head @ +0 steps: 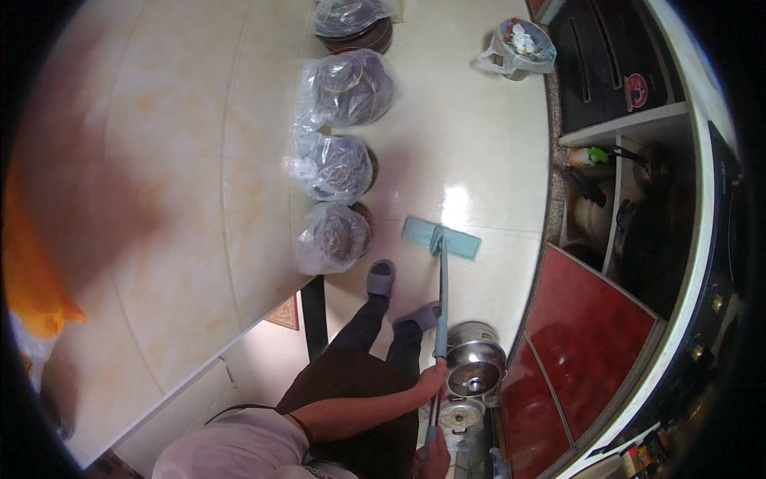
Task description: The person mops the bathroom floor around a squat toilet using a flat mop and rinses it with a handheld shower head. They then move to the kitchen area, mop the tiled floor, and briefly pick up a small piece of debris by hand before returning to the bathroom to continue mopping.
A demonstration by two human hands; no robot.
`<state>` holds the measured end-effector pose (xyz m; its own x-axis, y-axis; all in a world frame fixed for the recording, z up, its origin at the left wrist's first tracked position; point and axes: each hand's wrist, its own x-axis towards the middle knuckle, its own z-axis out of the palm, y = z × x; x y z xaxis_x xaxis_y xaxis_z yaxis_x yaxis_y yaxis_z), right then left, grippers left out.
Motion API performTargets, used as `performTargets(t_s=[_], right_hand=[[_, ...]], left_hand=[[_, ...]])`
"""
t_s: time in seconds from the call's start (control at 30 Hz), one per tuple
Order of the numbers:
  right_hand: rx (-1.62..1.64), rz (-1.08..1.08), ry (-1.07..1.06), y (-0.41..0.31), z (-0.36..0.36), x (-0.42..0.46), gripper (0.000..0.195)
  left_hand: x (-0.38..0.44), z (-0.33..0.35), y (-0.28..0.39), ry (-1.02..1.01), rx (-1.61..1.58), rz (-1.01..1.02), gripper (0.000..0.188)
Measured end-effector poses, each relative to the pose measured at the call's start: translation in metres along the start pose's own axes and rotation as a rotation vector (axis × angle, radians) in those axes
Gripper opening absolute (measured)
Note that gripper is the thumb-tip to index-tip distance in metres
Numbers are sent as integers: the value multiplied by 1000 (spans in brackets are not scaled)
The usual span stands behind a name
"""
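Note:
A flat mop with a pale blue-green rectangular head (458, 240) rests on the glossy tiled floor. Its long grey and metal handle (443, 299) runs back towards my body. My left hand (432, 381) grips the handle partway up, with the forearm reaching across a dark apron. Closer to the bottom edge, my right hand (432, 453) is wrapped around the upper part of the handle. The mop head lies flat, ahead of my feet in grey slippers (381, 279), between the plastic-covered pots and the cabinets.
Several pots under clear plastic (335, 167) line the left wall. A lined trash bin (520, 51) stands far ahead. Lidded steel pots (476, 365) sit beside my right side. Red cabinet doors (589, 335) and an open cabinet with pans (646, 209) border the right.

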<state>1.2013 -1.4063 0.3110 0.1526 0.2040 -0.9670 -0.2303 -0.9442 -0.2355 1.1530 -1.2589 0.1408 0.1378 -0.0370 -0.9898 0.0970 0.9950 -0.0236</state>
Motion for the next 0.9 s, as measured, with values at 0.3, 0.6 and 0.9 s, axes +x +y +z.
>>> performTargets(t_s=[0.3,0.6,0.9], right_hand=[[332,-251,12,-155,73,155,44],[592,-116,56,-133,7,85,46],[-279,-287,197,-11,-88,-7,52]], left_hand=[[135,-6,174,163,133,368,54],[75,45,121,-60,177,439,57],[52,114,-72,-138,218,-27,55]])
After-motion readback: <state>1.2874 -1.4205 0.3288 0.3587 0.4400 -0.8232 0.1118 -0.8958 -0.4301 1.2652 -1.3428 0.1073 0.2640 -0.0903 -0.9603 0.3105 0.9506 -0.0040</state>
